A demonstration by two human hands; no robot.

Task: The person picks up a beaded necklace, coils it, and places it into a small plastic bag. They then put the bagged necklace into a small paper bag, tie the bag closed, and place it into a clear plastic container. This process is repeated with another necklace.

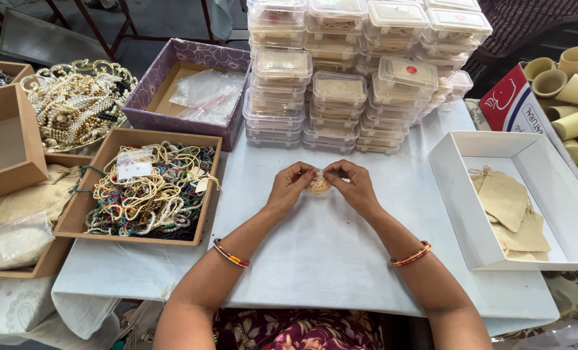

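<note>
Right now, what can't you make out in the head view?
- Small pale bundle: mostly covered by left hand and right hand; its kind is unclear.
- Stacked clear lidded boxes: contents blurred by the lids; top row cut by the frame edge.
- Cardboard tubes: cut off at the right edge.

Both forearms reach forward and converge; the left hand (290, 188) and right hand (352, 186) meet, fingertips pinched together, wrists bangled.
</note>
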